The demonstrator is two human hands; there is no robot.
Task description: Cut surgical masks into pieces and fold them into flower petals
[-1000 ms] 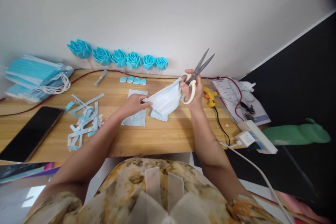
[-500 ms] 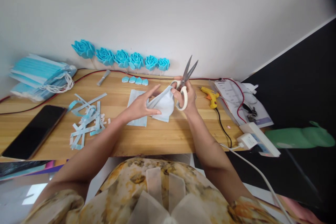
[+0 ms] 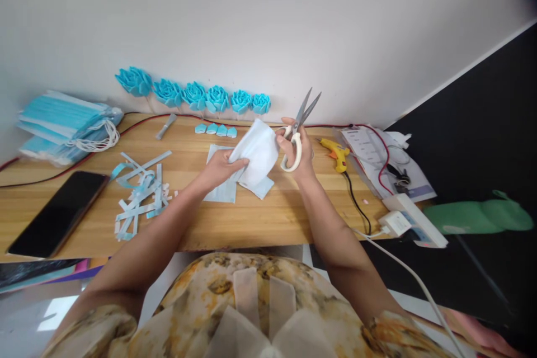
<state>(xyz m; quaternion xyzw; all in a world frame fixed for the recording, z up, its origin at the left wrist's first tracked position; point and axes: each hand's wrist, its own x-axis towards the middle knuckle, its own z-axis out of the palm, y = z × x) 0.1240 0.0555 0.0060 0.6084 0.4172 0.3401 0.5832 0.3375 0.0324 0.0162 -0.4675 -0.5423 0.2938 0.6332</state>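
Left hand (image 3: 224, 169) pinches a pale sheet (image 3: 259, 148) between thumb and fingers, raised over the table (image 3: 251, 229). Right hand (image 3: 306, 159) grips scissors (image 3: 296, 126), blades parted, tips up toward the wall (image 3: 335, 33); can't tell if it touches the sheet. Flat pieces (image 3: 221, 193) lie below, strips (image 3: 140, 193) piled left, glue gun (image 3: 339, 158) right.

Pale grey wall (image 3: 335, 28), wood-grained table (image 3: 251, 229) against it, black surface (image 3: 495, 117) at right
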